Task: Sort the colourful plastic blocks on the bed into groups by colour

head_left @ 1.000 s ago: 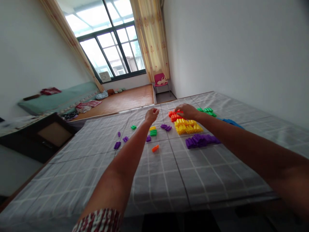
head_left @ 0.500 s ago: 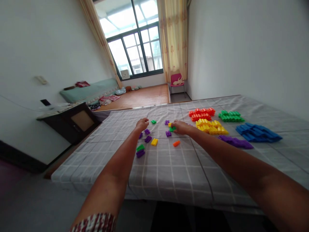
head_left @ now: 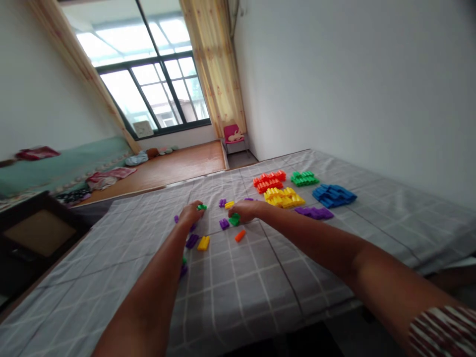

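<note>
My left hand is at a small green plastic block, its fingers closed around the block's near side. My right hand has its fingers bent down onto another green block, gripping it close above the cloth. Beside the right hand lie a yellow block and two purple blocks, one of them nearer me. An orange block lies closer to me. Below the left hand are a dark purple block and a yellow block. My left forearm partly hides more purple and green pieces.
Grouped blocks stand at the right on the checked grey cloth: orange, green, yellow, blue and purple. A dark cabinet is at left, a pink chair beyond.
My view has swung to the right. My left hand has moved right to the green block and closed on it. My right hand stays at its green block.
</note>
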The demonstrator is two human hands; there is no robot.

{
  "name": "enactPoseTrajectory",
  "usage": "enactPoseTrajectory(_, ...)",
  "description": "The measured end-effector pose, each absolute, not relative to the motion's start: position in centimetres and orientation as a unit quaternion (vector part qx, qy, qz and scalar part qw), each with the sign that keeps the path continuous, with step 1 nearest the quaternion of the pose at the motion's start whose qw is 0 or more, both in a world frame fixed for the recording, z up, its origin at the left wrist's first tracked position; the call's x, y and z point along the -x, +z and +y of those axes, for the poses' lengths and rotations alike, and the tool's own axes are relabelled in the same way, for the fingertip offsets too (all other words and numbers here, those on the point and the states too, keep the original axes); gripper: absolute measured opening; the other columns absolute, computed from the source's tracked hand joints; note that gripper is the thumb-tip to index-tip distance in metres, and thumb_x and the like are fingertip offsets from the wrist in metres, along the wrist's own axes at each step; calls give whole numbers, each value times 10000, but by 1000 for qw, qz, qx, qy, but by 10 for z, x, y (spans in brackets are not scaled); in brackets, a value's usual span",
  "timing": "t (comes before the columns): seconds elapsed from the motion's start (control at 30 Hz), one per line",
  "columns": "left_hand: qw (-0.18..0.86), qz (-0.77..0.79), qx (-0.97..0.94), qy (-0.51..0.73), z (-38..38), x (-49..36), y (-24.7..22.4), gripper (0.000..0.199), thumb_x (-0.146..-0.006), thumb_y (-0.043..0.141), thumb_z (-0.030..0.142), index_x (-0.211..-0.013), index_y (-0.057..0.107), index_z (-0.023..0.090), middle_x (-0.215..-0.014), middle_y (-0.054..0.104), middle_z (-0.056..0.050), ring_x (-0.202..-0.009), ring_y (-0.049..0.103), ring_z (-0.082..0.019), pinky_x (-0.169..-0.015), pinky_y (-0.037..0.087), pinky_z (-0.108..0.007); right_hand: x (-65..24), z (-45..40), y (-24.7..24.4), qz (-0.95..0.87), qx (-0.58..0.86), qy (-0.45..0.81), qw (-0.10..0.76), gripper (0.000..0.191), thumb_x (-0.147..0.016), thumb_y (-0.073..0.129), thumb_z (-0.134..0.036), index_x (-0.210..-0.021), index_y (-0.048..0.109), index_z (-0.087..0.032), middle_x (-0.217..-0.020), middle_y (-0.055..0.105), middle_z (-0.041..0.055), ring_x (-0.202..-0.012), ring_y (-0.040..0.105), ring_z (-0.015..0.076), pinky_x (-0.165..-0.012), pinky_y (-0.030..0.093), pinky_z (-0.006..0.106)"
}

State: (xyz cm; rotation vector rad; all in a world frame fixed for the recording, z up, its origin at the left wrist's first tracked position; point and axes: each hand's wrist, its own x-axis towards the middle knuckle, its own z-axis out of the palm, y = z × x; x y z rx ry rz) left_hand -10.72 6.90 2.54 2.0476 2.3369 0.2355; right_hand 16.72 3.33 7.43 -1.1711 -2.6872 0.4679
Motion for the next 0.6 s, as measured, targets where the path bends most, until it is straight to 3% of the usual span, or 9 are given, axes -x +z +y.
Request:
enactPoseTrajectory(0.1, -6, 743, -663, 95, 65, 97, 43, 379, -816, 586, 280, -1186, 615, 204, -1156, 699, -96, -1011, 666, -229, -829, 489, -294, -187, 28, 91, -903, 363, 195, 121, 422, -706, 725, -162, -1101, 709, -307, -879, 749, -65, -724, 642, 111, -685, 478, 195)
enactPoseTrajectory(0.23, -7, 719, -676, 164, 60, 61, 72, 309, -803, 612, 287, -1101, 629, 207, -1075, 724, -66, -957, 681, -210, -803, 506, -291, -255, 45, 113, -900, 356, 150, 202, 439, -709, 703, -143, -1132, 683, -260, -1056, 730, -23, -879, 662, 149, -765, 486, 211)
enactPoseTrajectory(0.4, 16, 651, -722, 233, 70, -6, 98, 232, -806, 617, 277, -1027, 633, 211, -989, 736, -41, -905, 691, -189, -805, 523, -304, -392, 101, 116, -795, 517, 125, 292, 442, -728, 657, -117, -1166, 646, -175, -1121, 707, 51, -901, 670, 151, -747, 492, 196)
enactPoseTrajectory(0.6, 76, 542, -789, 280, 87, -100, 104, 255, -775, 638, 246, -1024, 634, 189, -996, 724, -59, -898, 683, -176, -755, 554, -291, -517, 141, 70, -700, 679, 103, 197, 510, -697, 640, -75, -1205, 647, -127, -1211, 674, 106, -951, 665, 189, -751, 495, 211)
